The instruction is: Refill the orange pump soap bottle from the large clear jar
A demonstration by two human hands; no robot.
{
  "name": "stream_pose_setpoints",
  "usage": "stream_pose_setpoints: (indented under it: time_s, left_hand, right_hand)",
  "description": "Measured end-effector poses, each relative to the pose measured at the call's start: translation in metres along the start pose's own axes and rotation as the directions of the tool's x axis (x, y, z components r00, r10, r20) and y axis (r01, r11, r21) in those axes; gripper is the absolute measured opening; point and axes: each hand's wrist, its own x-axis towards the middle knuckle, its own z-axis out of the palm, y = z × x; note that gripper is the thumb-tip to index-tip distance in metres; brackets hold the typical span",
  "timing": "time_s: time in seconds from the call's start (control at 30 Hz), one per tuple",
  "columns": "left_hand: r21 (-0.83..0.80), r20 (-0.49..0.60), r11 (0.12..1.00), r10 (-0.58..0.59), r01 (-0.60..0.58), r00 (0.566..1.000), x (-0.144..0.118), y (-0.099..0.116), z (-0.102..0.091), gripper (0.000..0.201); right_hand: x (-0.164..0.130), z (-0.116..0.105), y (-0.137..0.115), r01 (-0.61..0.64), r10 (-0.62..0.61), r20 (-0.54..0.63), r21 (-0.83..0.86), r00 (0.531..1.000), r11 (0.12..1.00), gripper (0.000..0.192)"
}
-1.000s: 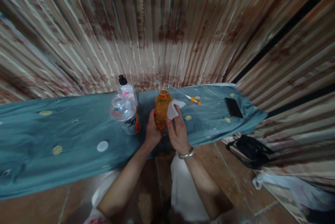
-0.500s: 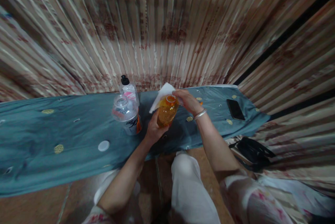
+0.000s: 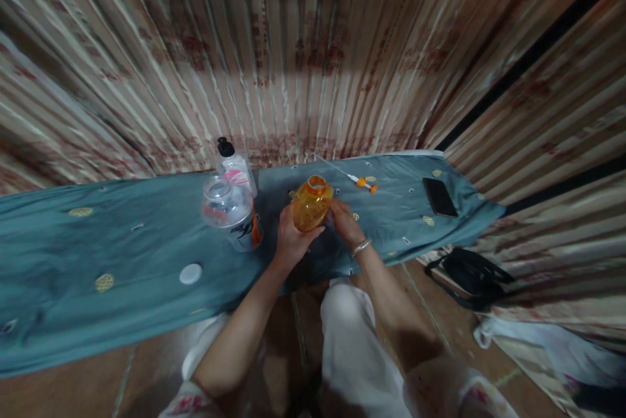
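My left hand (image 3: 290,242) is wrapped round an orange see-through bottle (image 3: 311,210), which leans slightly with its open mouth upward. No cap sits on the bottle's neck. Against the bottle's right side is my right hand (image 3: 346,223), its fingers curled. What those fingers hold, if anything, is hidden. A white round lid (image 3: 190,273) lies flat on the cloth to the left. Beyond my right hand rests a thin tool with an orange and white handle (image 3: 362,182) and a long fine stem.
Left of my hands stand a clear-topped plastic cup (image 3: 239,225) and a pump bottle (image 3: 237,167) with a black top. A black phone (image 3: 439,197) lies on the right of the teal cloth (image 3: 147,313). A black bag (image 3: 469,274) is on the floor; a pleated curtain (image 3: 293,46) hangs behind.
The white sheet that my right hand held behind the bottle no longer shows. My right hand has come down and nearer to me, beside the bottle. The thin tool is now uncovered.
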Motion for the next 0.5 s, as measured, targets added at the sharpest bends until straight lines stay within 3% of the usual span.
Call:
stream_pose_setpoints:
  time_s: [0.2, 0.5]
  left_hand:
    - [-0.14, 0.002, 0.986, -0.094, 0.093, 0.996, 0.006, 0.0, 0.003, 0.056]
    - [-0.347, -0.068, 0.925, -0.187, 0.152, 0.98, 0.009, 0.025, -0.02, 0.05]
  right_hand:
    - [0.005, 0.003, -0.008, -0.056, 0.061, -0.033, 0.13, 0.998, 0.99, 0.029]
    - [-0.02, 0.02, 0.016, -0.22, 0.201, 0.091, 0.321, 0.975, 0.921, 0.037]
